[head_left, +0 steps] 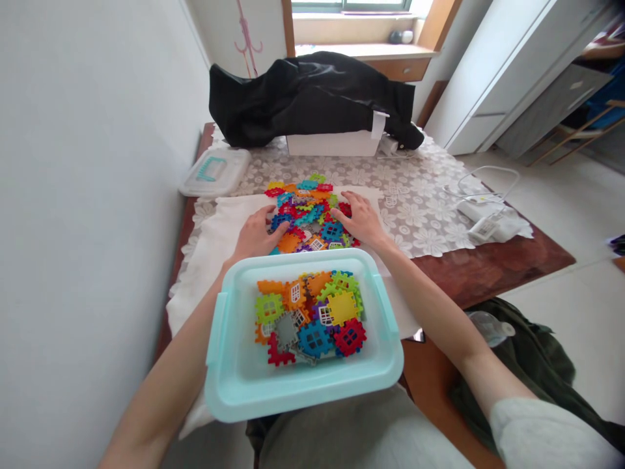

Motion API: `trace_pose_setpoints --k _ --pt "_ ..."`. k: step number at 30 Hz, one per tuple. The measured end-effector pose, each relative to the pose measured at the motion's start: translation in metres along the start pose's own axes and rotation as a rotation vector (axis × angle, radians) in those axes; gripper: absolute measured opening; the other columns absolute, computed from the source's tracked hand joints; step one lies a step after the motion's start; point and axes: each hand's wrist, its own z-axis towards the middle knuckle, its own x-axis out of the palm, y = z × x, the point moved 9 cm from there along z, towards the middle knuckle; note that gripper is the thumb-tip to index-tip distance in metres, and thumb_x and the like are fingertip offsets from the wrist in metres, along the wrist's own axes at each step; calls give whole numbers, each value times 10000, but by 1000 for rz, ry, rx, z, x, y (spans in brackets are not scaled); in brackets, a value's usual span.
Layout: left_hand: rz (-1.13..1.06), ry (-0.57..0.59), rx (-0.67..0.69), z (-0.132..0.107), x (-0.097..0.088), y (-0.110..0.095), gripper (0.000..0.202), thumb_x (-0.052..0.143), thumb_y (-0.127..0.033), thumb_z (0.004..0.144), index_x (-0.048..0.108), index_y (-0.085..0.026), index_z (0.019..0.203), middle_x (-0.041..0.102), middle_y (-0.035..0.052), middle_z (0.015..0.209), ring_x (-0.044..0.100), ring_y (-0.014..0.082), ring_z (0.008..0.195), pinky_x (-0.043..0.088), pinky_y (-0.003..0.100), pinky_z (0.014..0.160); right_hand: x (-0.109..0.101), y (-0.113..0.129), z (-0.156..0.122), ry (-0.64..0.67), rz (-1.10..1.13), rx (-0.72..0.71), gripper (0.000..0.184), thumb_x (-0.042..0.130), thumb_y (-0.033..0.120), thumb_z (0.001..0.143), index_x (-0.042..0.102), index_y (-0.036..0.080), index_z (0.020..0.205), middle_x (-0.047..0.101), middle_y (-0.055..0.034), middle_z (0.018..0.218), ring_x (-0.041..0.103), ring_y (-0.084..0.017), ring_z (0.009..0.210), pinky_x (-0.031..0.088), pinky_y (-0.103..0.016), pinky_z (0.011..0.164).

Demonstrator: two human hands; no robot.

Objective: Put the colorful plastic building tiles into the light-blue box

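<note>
Plastic pieces [312, 213] lie between left hand [260, 232] and right hand [361, 220], both cupped wide, apparently gathering; lifting would call for pressing inward.

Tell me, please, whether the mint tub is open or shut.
Open: the mint tub is uncovered on top, and coloured toothed pieces show inside.

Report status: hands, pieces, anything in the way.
Left hand and right hand open, either side of colorful piece pile. More pieces in teal tub. Tub between forearms, on pile's near side.
</note>
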Motion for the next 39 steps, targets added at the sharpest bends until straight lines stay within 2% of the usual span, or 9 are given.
trace_pose_setpoints --k 4,10,15,20,23,27,29,34,39 --pt "32 9 15 1 4 1 785 643 -678 1006 641 -145 1582 760 178 1447 713 343 1208 537 491 1175 10 -8 2 80 -31 24 542 644 539 1113 755 151 1474 780 -213 1478 666 -418 1439 498 -610 1280" --pt "65 34 34 0 4 -4 770 686 -682 964 687 -157 1527 767 170 1364 715 353 1167 555 491 1131 9 -4 0 24 -9 -5 473 659 524 1090 760 184 1402 768 -180 1463 685 -384 1375 534 -569 1244" --pt "45 18 40 -4 0 -9 683 715 -527 939 674 -191 1532 750 154 1377 726 334 1154 576 478 1129 10 -8 -1 11 -54 12 576 693 634 1063 733 207 1447 753 -196 1461 652 -433 1394 518 -629 1246" --pt "21 19 68 -6 -1 -12 649 702 -397 898 675 -205 1517 731 141 1381 721 325 1201 581 451 1129 12 -7 1 11 16 16 415 712 475 1036 754 195 1340 739 -178 1419 703 -356 1322 560 -525 1210" --pt "13 -2 50 -4 -1 -10 579 663 -489 984 701 -189 1478 743 145 1293 725 332 1169 570 477 1130 13 -5 1 -2 27 13 360 705 432 1024 750 204 1299 739 -168 1431 693 -348 1351 547 -513 1229" --pt "72 2 30 -2 2 -8 532 609 -630 1056 745 -197 1334 751 162 1317 718 343 1161 553 498 1129 15 -3 -1 17 4 24 511 721 553 1039 720 186 1394 753 -192 1453 668 -408 1390 524 -592 1245" --pt "93 16 41 -2 4 -8 468 642 -622 1043 742 -210 1240 769 157 1276 711 346 1148 551 499 1113 15 -3 -2 20 6 35 509 717 555 1045 724 194 1404 767 -186 1435 674 -409 1379 530 -598 1234" --pt "85 8 -4 -1 4 -2 335 680 -572 1028 702 -243 1092 799 133 1107 717 349 1100 568 475 1021 11 0 -1 -15 30 20 491 714 416 1007 720 202 1450 751 -167 1459 718 -369 1325 568 -547 1204" --pt "105 -17 -27 0 4 -1 403 651 -574 1054 717 -212 1218 808 120 1089 734 329 1078 565 431 993 11 3 -1 -9 6 12 340 643 341 999 781 203 1277 762 -157 1420 739 -354 1287 577 -525 1200"
